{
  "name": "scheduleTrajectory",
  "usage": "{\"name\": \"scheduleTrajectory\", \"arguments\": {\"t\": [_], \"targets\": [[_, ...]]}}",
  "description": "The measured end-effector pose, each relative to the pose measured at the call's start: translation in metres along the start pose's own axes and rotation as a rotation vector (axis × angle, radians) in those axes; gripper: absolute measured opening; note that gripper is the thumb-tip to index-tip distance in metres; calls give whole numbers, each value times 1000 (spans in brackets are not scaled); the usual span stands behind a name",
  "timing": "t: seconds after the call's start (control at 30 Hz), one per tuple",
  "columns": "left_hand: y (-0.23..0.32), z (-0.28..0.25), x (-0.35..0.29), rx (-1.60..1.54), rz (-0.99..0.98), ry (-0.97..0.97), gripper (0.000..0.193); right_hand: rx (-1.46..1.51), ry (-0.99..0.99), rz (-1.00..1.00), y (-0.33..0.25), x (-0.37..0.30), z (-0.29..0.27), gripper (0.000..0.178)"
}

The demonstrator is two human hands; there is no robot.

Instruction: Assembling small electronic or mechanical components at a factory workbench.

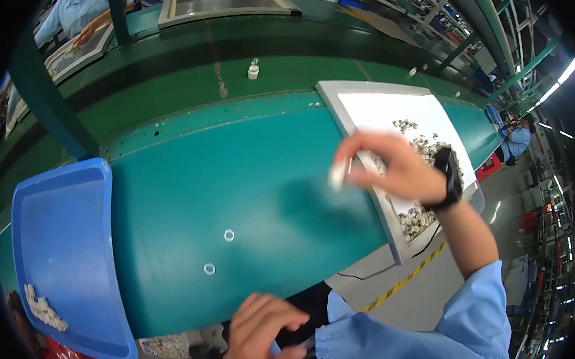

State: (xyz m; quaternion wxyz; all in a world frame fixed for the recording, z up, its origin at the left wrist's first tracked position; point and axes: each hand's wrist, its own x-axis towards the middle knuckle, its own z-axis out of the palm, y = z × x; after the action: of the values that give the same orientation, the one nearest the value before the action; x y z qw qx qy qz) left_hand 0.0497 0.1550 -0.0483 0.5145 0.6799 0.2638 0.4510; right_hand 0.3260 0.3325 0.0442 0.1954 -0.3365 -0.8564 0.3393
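Observation:
My right hand [400,168] is over the left edge of a white-topped, grey-framed tray [371,104]. Its thumb and fingertips pinch a small whitish piece [337,176], too blurred to tell its kind. Small pale parts [427,148] lie heaped on the tray, partly behind this hand. My left hand [261,332] is at the near edge of the green table, fingers loosely bent and thumb apart, with nothing seen between them. Beyond it, two small clear rings, a nearer ring [209,269] and a farther ring [229,235], lie apart on the green surface [182,186].
At the left stands a blue bin [60,231], with several whitish parts [46,309] in its near corner. A small white bottle-like thing [253,69] stands on the far ledge. A green post [55,99] rises behind the bin. Co-workers in blue sit far left and far right.

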Motion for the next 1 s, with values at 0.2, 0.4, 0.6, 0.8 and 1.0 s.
{"name": "scheduleTrajectory", "arguments": {"t": [0.2, 0.4, 0.6, 0.8, 1.0], "targets": [[-16, -14, -23, 693, -14, 497, 22, -439, 458, 388, 168, 54, -144, 21], [-24, -11, -31, 882, -258, 623, 23, -766, 463, 569, 293, 75, -161, 24], [-22, -41, -11, 1051, -492, 651, 32, -798, 468, 437, 331, 65, -180, 40], [-25, -39, -9, 1091, -416, 549, 29, -715, 490, 171, 219, 56, -116, 32], [-27, -39, -20, 1007, -309, 603, 21, -1177, 223, -37, 117, -9, -49, 27]]}}
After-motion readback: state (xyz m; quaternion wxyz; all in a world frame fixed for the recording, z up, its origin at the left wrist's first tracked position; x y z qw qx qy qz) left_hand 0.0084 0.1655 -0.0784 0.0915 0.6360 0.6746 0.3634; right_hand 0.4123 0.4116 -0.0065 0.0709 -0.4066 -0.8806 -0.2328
